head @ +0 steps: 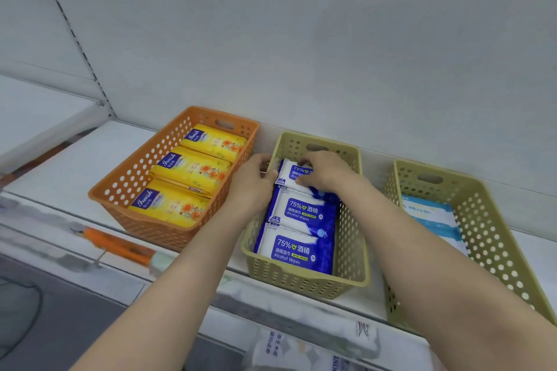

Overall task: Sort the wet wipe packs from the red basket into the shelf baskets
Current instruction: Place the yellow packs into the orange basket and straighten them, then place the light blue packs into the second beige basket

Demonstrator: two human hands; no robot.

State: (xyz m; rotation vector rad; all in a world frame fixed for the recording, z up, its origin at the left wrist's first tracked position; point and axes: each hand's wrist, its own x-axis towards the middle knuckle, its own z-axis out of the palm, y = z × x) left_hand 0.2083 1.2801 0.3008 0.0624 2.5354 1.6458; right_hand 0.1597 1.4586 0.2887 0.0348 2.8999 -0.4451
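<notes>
The shelf [75, 159] is carrying three perforated baskets in a row, and the middle basket [304, 280], pale olive, is serving as landmark here. To its left the orange basket [126, 187] is holding three yellow packs [193, 172]; to its right a second olive basket [482, 220] is holding a light blue pack [434, 220]. The red source basket is not showing in this view.

Inside the middle basket three blue-and-white alcohol wipe packs are lying in a column from front wall to back wall, each with its long axis running across the basket and its label facing up, readable from the front. The rearmost pack [294, 173] is the one being seated: it is tilting slightly, its near edge overlapping the middle pack [301, 211].

The left hand [253, 181] is curling over the basket's left rim, fingers pinching that pack's left end; the right hand [324, 172] is pressing down on its top, fingers closed on it.

The step appears to be the final tucking-in (placement nearly done). The next move probably calls for pressing the pack flat, letting go with both hands, and fetching another pack.
</notes>
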